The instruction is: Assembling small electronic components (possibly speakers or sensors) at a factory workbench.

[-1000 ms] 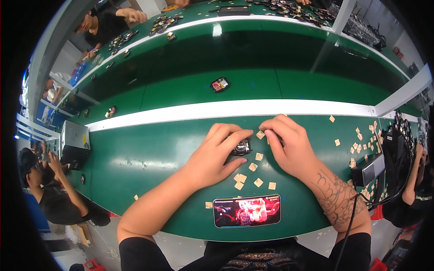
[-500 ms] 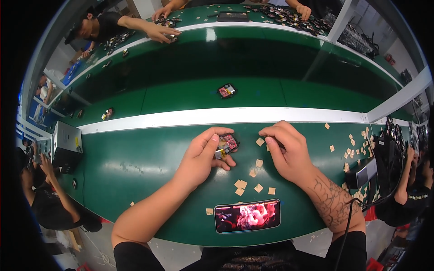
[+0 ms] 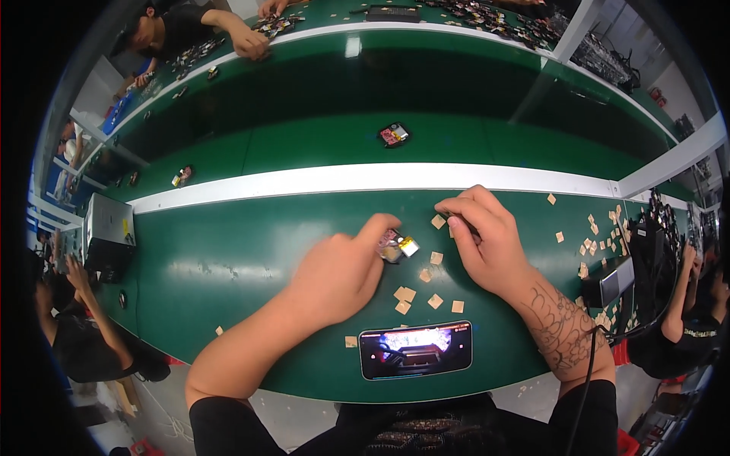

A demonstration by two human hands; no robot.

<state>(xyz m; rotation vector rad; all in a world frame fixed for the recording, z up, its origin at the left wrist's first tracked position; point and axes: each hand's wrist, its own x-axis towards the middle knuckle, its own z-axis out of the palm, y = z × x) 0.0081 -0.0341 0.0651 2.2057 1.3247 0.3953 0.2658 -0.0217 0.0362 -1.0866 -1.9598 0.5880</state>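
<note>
A small electronic device with a pink-red circuit board and a silvery battery pack (image 3: 409,246) is gripped by my left hand (image 3: 334,275), its back turned up and slightly blurred. My right hand (image 3: 487,242) hovers close by on the right, thumb and fingers pinched together; what sits between their tips, if anything, I cannot make out. Right beside those fingertips lies a tan square piece (image 3: 438,222). More tan squares (image 3: 404,293) are scattered on the green table (image 3: 220,266) between my hands and below them.
A lit phone (image 3: 416,351) lies near the front edge. Beyond the white rail (image 3: 334,180), another device (image 3: 394,134) rests on the green belt. A dark box (image 3: 608,289) and more squares are at right, a grey metal box (image 3: 109,232) at left. Other people work around.
My left hand has rolled over and shifted right, turning the device so its battery points right. My right hand stays nearly still. The belt device sits slightly farther right; a co-worker's hand moved left.
</note>
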